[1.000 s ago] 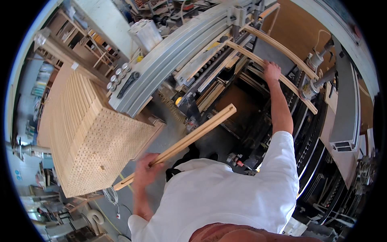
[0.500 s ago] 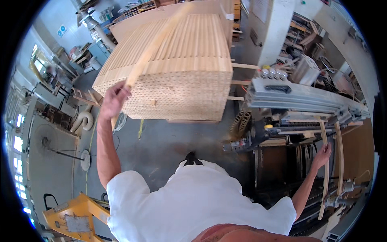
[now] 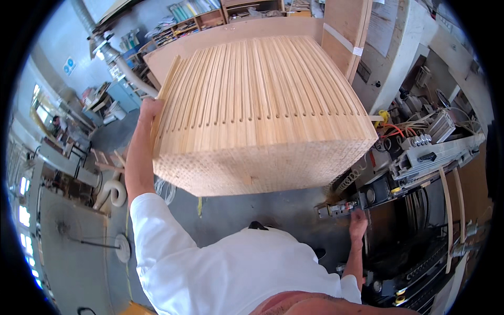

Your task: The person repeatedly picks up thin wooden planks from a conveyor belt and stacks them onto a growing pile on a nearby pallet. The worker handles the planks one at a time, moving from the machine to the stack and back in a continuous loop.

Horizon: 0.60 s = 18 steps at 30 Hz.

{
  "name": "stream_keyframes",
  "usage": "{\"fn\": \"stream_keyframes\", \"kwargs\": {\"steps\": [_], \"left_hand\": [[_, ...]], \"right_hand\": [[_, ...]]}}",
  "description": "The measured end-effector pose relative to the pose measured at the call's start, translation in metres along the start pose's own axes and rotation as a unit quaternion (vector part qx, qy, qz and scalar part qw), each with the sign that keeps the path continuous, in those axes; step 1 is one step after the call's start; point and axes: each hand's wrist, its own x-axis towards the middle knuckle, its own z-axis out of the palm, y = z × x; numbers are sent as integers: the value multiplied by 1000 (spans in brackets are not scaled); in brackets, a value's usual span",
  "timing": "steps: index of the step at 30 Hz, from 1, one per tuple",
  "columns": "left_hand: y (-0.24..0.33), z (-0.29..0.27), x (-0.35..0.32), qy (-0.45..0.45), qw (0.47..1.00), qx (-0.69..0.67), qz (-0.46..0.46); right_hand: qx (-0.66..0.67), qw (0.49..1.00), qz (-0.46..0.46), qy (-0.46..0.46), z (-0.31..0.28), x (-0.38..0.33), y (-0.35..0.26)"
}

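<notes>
Nearest, at six o'clock, sits the person's white-shirted torso [image 3: 236, 278], with both arms rising out of it. The right hand [image 3: 358, 224] reaches out at four o'clock, low beside the dark machine frame [image 3: 415, 262]; its fingers rest against the metal edge under a small fitting, but whether that grip is clenched or released cannot be told. Two thin curved wooden strips [image 3: 446, 210] stand on end in the machine at three to four o'clock, just beside each other, their long axes running near to far.

The left arm climbs toward ten o'clock, and the left hand [image 3: 149, 110] lies on the left edge of the stack of wooden slats [image 3: 257, 105]. Its grip is wrapped about the outermost slat [image 3: 167, 86], which lies along that edge.

The stack fills the middle of the view, from the centre up to twelve o'clock. Its slats lie flat, side by side and in layers, long axes all pointing from the person toward twelve o'clock; the cut ends [image 3: 252, 168] face the person as a pale wall of small squares. Slots show in the top layer.

Farther off, at eleven to twelve o'clock, shelves [image 3: 194, 18] hold books or folders, and a grey duct [image 3: 118, 58] bends down at ten o'clock. The grey floor [image 3: 73, 247] spreads at eight o'clock.
</notes>
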Motion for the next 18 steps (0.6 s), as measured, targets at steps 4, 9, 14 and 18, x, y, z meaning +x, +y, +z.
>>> {"fn": "stream_keyframes", "kwargs": {"steps": [4, 9, 14, 18], "left_hand": [[4, 33, 59, -29, 994, 88, 55], [33, 62, 99, -66, 993, 29, 98], [38, 110, 138, -110, 988, -3, 110], [-7, 40, 247, 73, 802, 394, 443]], "right_hand": [[-112, 994, 11, 4, 46, -64, 26], [-130, 985, 77, 83, 53, -145, 51], [-164, 976, 58, 129, 48, -211, 77], [-89, 970, 218, 60, 86, -214, 84]]}}
